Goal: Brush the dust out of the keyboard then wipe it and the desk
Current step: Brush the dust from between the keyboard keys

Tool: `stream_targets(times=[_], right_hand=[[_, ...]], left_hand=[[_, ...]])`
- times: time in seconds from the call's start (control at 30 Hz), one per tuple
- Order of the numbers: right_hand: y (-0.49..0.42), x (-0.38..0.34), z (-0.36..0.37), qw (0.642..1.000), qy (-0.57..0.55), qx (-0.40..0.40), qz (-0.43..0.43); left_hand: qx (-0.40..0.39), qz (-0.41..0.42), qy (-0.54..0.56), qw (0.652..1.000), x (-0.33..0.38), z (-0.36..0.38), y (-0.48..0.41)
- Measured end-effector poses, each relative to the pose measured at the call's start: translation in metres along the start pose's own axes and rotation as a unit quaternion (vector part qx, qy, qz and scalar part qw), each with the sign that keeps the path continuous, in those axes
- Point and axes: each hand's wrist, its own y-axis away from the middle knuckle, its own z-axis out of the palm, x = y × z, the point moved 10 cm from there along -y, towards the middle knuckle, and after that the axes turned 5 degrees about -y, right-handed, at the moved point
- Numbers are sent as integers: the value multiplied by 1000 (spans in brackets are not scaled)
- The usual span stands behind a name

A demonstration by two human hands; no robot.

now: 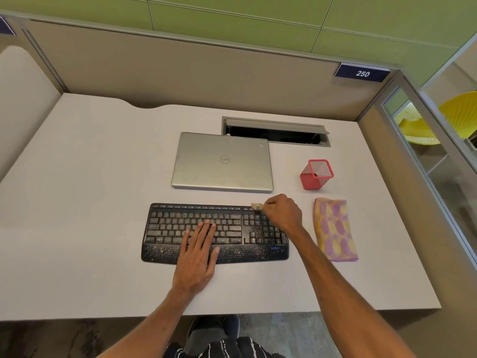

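Observation:
A black keyboard (165, 228), speckled with pale dust, lies on the white desk (90, 177) in front of me. My left hand (198, 251) rests flat on its keys and palm rest, fingers straight. My right hand (282, 211) is curled over the keyboard's upper right corner and grips a small brush (256, 205); only its pale bristle end shows past my fingers, touching the top row above the number pad. A folded pink and yellow cloth (335, 229) lies on the desk just right of the keyboard.
A closed silver laptop (222, 161) lies behind the keyboard. A red mesh pen holder (317, 174) stands right of the laptop. An open cable hatch (273, 131) is set in the desk at the back. Partition walls enclose the desk behind and on both sides.

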Motion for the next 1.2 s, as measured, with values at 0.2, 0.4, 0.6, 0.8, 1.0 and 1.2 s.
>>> stream_targets(times=[0.2,0.4,0.6,0.8,1.0,1.2], right_hand=[[-2,-10,-9,1000,-3,26,-3],[-3,-17,14,999,3,-45,-6],[-5,-22,5,1000,2,-2,-6],[-8,-27,9,1000,-4,-28,-9],[-5,-38,22,997,25,-57,-38],[-6,-27,15,997,23,-66,-26]], left_hand=[[-2,0,-1,1000,0,1,0],[-4,-2,-1,1000,0,1,0],[-2,0,1,1000,0,1,0],[2,0,2,1000,0,1,0],[7,1,5,1000,0,0,0],[9,2,4,1000,0,0,0]])
